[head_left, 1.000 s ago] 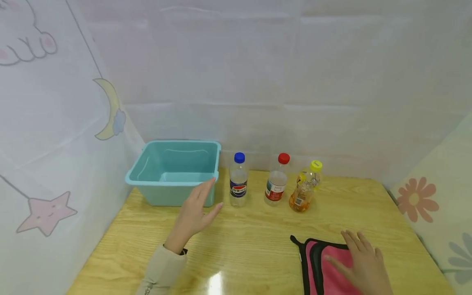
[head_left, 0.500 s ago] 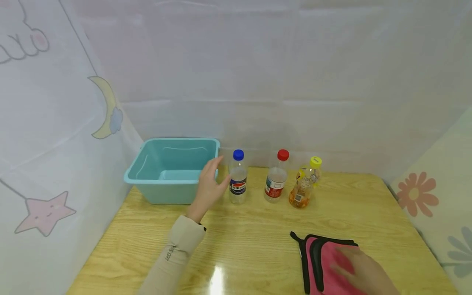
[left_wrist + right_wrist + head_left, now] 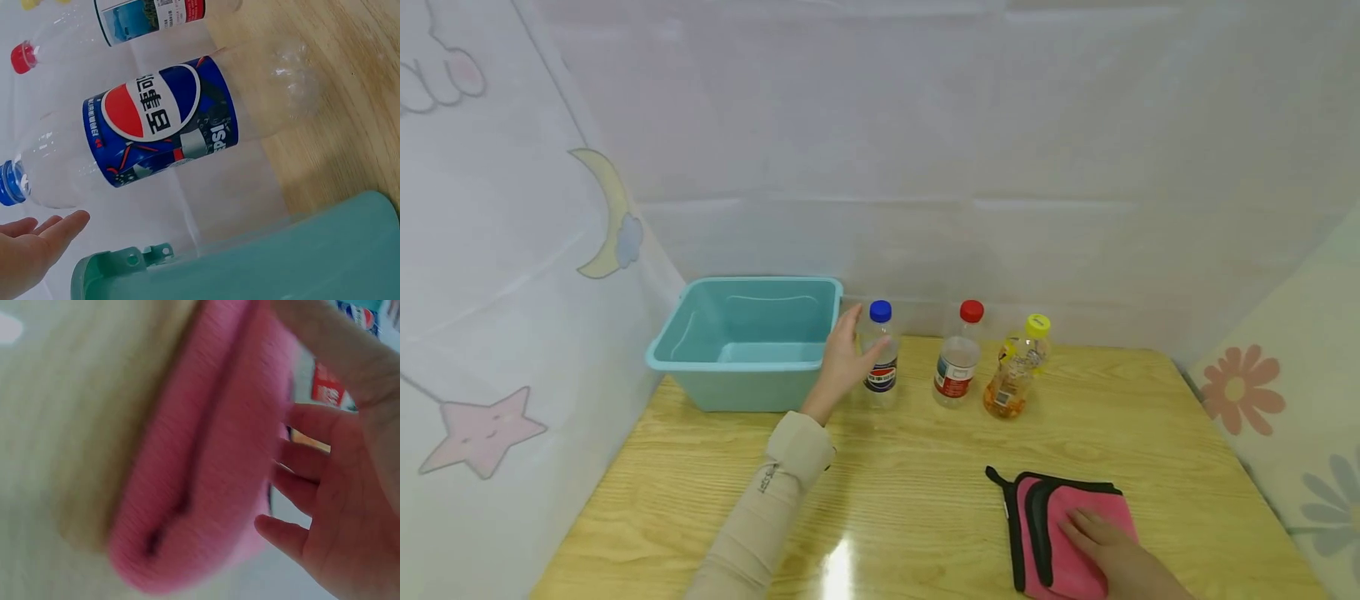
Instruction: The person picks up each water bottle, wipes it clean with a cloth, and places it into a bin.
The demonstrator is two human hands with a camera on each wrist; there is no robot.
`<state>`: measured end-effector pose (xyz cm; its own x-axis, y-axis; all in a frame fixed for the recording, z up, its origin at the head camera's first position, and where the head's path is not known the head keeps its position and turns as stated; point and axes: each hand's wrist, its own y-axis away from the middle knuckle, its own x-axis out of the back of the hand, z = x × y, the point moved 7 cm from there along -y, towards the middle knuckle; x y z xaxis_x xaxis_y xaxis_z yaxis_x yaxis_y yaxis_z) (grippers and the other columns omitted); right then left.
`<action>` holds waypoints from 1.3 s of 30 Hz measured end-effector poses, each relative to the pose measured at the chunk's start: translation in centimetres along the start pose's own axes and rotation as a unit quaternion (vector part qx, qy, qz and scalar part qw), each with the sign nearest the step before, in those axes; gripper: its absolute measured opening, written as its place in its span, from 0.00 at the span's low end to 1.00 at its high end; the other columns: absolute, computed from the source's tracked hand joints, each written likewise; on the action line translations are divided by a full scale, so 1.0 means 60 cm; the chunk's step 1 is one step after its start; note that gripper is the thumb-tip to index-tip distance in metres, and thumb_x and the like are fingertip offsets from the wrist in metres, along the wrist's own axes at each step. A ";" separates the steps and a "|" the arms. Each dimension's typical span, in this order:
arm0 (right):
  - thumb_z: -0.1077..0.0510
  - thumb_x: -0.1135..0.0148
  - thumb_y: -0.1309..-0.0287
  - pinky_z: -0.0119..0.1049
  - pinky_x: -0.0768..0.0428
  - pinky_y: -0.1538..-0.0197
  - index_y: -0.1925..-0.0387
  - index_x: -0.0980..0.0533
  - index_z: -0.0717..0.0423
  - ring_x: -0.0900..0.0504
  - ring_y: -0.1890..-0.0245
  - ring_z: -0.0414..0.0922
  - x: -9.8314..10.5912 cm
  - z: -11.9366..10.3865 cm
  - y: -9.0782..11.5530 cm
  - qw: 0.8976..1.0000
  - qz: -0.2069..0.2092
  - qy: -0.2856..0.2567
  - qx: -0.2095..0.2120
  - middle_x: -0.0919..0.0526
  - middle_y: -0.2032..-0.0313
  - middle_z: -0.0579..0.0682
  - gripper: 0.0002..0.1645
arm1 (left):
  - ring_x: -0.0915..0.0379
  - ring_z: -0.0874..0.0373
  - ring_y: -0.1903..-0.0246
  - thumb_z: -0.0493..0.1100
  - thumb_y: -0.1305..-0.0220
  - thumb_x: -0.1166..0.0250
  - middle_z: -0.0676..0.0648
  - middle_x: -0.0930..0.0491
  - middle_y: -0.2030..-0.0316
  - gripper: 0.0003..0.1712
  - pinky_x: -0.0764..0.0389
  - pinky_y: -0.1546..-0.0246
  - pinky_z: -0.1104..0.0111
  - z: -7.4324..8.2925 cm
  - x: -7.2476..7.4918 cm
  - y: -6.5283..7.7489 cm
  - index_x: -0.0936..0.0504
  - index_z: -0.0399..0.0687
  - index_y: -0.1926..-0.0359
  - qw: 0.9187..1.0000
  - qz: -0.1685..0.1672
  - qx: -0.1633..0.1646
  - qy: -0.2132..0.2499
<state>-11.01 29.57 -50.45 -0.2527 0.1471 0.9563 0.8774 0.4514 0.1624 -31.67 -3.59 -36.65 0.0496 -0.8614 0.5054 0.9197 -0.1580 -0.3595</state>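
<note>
A clear Pepsi bottle [image 3: 881, 372] with a blue cap stands upright beside the teal basin [image 3: 679, 367]. My left hand [image 3: 844, 358] is at its left side, thumb and fingers spread about its upper part. In the left wrist view a small gap shows between the visible fingertips and the bottle [image 3: 165, 122]. On the front right of the table lies a folded pink towel [image 3: 1078, 500] with black trim and a loop. My right hand [image 3: 1108, 546] is over it, fingers extended and apparently touching it. In the right wrist view its fingertips reach the edge of the pink cloth [image 3: 206, 456].
To the right of the Pepsi bottle stand a red-capped bottle [image 3: 957, 367] and a yellow-capped bottle [image 3: 1009, 383] with an orange lower part. The wooden table [image 3: 910, 500] backs onto a white sheet [image 3: 962, 167]. Printed sheets hang at both sides.
My left hand has moved right and away from me, from in front of the basin to the Pepsi bottle. My right hand has come down onto the pink towel.
</note>
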 end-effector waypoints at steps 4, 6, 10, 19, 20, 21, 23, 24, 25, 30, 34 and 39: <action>0.24 0.41 0.63 0.51 0.24 0.56 0.39 0.34 0.61 0.51 0.35 0.48 -0.011 -0.008 0.001 0.997 0.057 0.049 0.031 0.32 0.43 0.64 0.58 | 0.43 0.42 0.39 0.49 0.41 0.38 0.36 0.42 0.37 0.42 0.37 0.41 0.53 -0.004 -0.009 -0.002 0.46 0.34 0.34 1.000 -0.011 0.007 0.002; 0.24 0.41 0.64 0.51 0.25 0.56 0.36 0.38 0.57 0.65 0.36 0.34 -0.012 -0.009 0.002 0.995 0.076 0.057 0.041 0.32 0.43 0.65 0.59 | 0.44 0.43 0.39 0.49 0.41 0.38 0.36 0.42 0.37 0.42 0.38 0.41 0.53 -0.004 -0.011 -0.004 0.46 0.34 0.34 1.000 -0.011 0.009 -0.003; 0.26 0.40 0.61 0.49 0.24 0.58 0.32 0.47 0.49 0.78 0.41 0.23 -0.013 -0.012 0.002 0.990 0.098 0.071 0.066 0.30 0.46 0.66 0.58 | 0.45 0.45 0.38 0.49 0.42 0.37 0.38 0.41 0.36 0.42 0.40 0.39 0.53 -0.005 -0.014 -0.007 0.46 0.37 0.33 1.000 -0.008 0.015 -0.010; 0.52 0.31 0.61 0.39 0.24 0.58 0.38 0.34 0.58 0.55 0.36 0.34 -0.011 -0.005 -0.001 0.992 0.094 0.025 0.076 0.29 0.47 0.67 0.44 | 0.45 0.42 0.38 0.49 0.42 0.37 0.36 0.40 0.37 0.41 0.41 0.40 0.50 -0.007 -0.022 -0.007 0.44 0.36 0.34 1.000 0.000 0.012 -0.022; 0.52 0.31 0.62 0.39 0.24 0.59 0.39 0.33 0.57 0.61 0.38 0.28 -0.008 -0.005 0.000 0.991 0.102 0.021 0.078 0.28 0.47 0.67 0.44 | 0.45 0.42 0.38 0.49 0.42 0.37 0.36 0.40 0.37 0.42 0.41 0.39 0.50 -0.007 -0.022 -0.006 0.44 0.35 0.34 1.000 -0.001 0.013 -0.023; 0.53 0.31 0.62 0.38 0.24 0.59 0.38 0.34 0.56 0.63 0.38 0.26 -0.007 -0.006 0.001 0.991 0.105 0.016 0.082 0.29 0.47 0.67 0.45 | 0.45 0.42 0.38 0.49 0.42 0.37 0.36 0.40 0.37 0.42 0.41 0.39 0.50 -0.007 -0.023 -0.005 0.45 0.35 0.34 1.000 -0.002 0.013 -0.023; 0.52 0.30 0.63 0.38 0.24 0.60 0.39 0.33 0.55 0.67 0.42 0.20 -0.003 -0.006 0.004 0.990 0.117 0.012 0.084 0.28 0.47 0.65 0.45 | 0.46 0.42 0.38 0.49 0.42 0.38 0.35 0.42 0.37 0.42 0.42 0.39 0.51 -0.008 -0.024 -0.003 0.45 0.34 0.34 1.000 -0.006 0.015 -0.024; 0.52 0.29 0.63 0.38 0.24 0.60 0.39 0.32 0.55 0.62 0.37 0.25 -0.002 -0.007 0.004 0.990 0.117 0.010 0.080 0.28 0.47 0.65 0.44 | 0.47 0.42 0.37 0.50 0.41 0.38 0.35 0.42 0.37 0.42 0.43 0.38 0.51 -0.009 -0.024 -0.002 0.46 0.34 0.34 1.000 -0.008 0.016 -0.025; 0.52 0.29 0.63 0.40 0.24 0.59 0.41 0.31 0.57 0.59 0.34 0.30 -0.001 -0.006 0.003 0.991 0.112 0.005 0.072 0.28 0.48 0.65 0.43 | 0.47 0.41 0.37 0.49 0.41 0.38 0.35 0.42 0.36 0.42 0.43 0.38 0.51 -0.009 -0.024 -0.001 0.46 0.34 0.34 1.000 -0.008 0.016 -0.025; 0.59 0.33 0.55 0.51 0.25 0.54 0.47 0.27 0.64 0.28 0.49 0.59 0.002 0.003 -0.006 0.996 0.040 -0.068 -0.041 0.26 0.49 0.62 0.30 | 0.45 0.41 0.38 0.47 0.41 0.38 0.34 0.41 0.37 0.41 0.42 0.39 0.51 -0.009 -0.026 -0.001 0.45 0.33 0.35 1.000 -0.006 0.000 -0.028; 0.65 0.35 0.54 0.47 0.23 0.55 0.50 0.26 0.63 0.24 0.53 0.53 0.013 0.004 -0.006 0.991 0.042 -0.095 -0.084 0.22 0.53 0.55 0.25 | 0.43 0.40 0.40 0.45 0.41 0.38 0.33 0.40 0.38 0.39 0.40 0.40 0.51 -0.009 -0.027 -0.001 0.44 0.31 0.35 0.999 -0.002 -0.018 -0.034; 0.52 0.35 0.50 0.48 0.23 0.55 0.49 0.25 0.61 0.25 0.52 0.54 0.014 -0.002 -0.005 0.993 0.033 -0.093 -0.067 0.22 0.52 0.53 0.27 | 0.43 0.40 0.40 0.45 0.41 0.37 0.32 0.39 0.39 0.39 0.40 0.40 0.51 -0.011 -0.027 0.001 0.43 0.30 0.36 0.999 0.001 -0.033 -0.038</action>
<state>-11.43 29.49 -49.64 -0.2535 0.3377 0.9065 0.9375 0.3166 0.1442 -31.97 -2.52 -38.00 0.0839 -0.8230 0.5618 0.8917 -0.1897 -0.4110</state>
